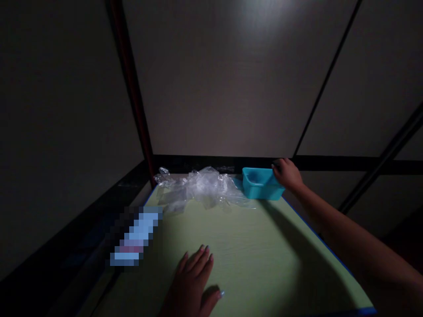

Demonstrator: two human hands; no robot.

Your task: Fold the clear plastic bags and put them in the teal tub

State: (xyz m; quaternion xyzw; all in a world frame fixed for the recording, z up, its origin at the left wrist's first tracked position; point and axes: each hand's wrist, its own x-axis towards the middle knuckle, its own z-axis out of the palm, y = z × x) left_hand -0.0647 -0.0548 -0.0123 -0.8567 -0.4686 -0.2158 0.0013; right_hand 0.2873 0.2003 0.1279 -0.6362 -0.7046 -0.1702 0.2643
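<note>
The person's right hand (287,174) is at the right end of the turquoise tub (263,191), its fingers curled in and bunched over the rim; a small dark patch shows by the fingertips, and from where I stand I can't tell whether they grip the rim, pinch something small, or only rest there. The right forearm (350,235) slants away from the tub toward the near right side. The left hand (195,276) is well apart from the tub, nearer to the person and to its left, laid palm down with the fingers stretched out close together, the thumb spread away, and nothing in its hold. Beneath it is the counter (238,240), pale green on top with a blue edge, and the tub sits at its far right corner. Just left of the tub, a loose heap of clear plastic (206,187) spreads along the far edge, crumpled and shiny, its flatter pieces trailing toward the tub. Farther left and nearer than the tub lies a blurred-out object (137,237), too pixelated to name. A long shadow (291,237) runs from the tub toward the near right. Behind the tub rises a dim, pale wall (224,88), and well left of it stands a dark red post (130,79).
</note>
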